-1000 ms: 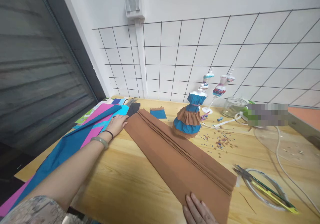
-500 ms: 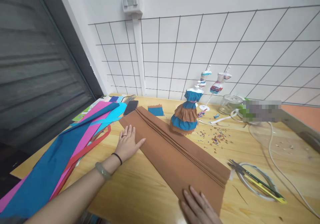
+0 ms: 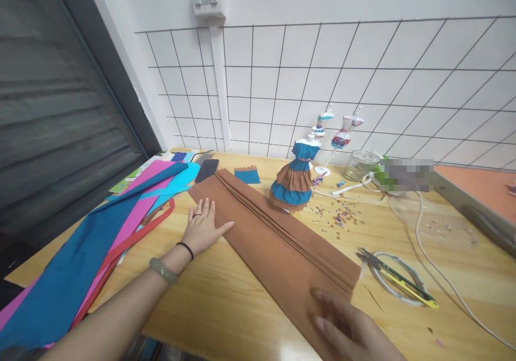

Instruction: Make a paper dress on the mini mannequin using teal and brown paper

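A long brown sheet of pleated paper or fabric (image 3: pixel 258 243) lies diagonally across the wooden table, its folds running lengthwise. My left hand (image 3: pixel 204 225) rests flat on its far left part, fingers spread, with a bracelet and a dark band on the wrist. Over the near right end is my right hand (image 3: pixel 349 323), its fingers bent and apart, with nothing seen between them. Behind the sheet stands a small dress form (image 3: pixel 300 175) in a blue and brown ruffled dress.
Blue and pink sheets (image 3: pixel 97 237) and a red strip (image 3: pixel 149 226) lie at left. A phone (image 3: pixel 207 171), blue piece (image 3: pixel 247 175), two smaller forms and a jar (image 3: pixel 362 165) are behind. Scissors (image 3: pixel 397 278), a ring, scraps and a cable are at right.
My right hand has lifted from lying on the sheet and bent its fingers. My left hand stays in place on the sheet. The view has shifted slightly.
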`<state>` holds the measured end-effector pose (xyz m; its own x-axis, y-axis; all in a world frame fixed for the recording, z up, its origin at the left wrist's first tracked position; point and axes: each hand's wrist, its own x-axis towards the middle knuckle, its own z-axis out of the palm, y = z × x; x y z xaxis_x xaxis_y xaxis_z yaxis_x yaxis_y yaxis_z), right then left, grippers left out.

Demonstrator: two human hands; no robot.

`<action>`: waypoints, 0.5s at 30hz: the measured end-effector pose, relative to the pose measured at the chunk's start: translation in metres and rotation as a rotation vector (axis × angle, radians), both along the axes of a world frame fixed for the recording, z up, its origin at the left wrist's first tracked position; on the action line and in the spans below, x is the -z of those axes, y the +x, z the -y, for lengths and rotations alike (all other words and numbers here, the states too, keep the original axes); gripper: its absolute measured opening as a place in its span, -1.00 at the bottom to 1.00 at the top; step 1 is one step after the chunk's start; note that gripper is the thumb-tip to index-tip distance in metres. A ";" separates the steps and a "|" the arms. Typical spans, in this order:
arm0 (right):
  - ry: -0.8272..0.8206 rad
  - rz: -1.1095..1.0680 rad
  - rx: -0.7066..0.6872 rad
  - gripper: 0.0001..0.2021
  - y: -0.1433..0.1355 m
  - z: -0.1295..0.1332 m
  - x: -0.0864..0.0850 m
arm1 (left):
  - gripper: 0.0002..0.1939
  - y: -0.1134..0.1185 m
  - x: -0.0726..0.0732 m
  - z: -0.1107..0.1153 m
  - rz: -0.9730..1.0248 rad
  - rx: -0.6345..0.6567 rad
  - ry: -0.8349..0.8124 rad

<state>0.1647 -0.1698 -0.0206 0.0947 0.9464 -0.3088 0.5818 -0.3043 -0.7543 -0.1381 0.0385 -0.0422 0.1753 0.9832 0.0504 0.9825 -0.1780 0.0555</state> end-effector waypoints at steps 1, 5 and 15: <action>-0.016 0.032 -0.019 -0.59 0.000 0.001 -0.001 | 0.05 -0.001 -0.001 0.000 0.002 0.006 -0.011; -0.030 0.171 -0.092 -0.80 -0.005 0.001 -0.007 | 0.08 -0.005 -0.003 0.001 0.003 0.042 -0.051; 0.005 0.280 -0.089 -0.89 -0.014 0.006 -0.010 | 0.09 -0.005 -0.004 0.001 0.006 0.046 -0.048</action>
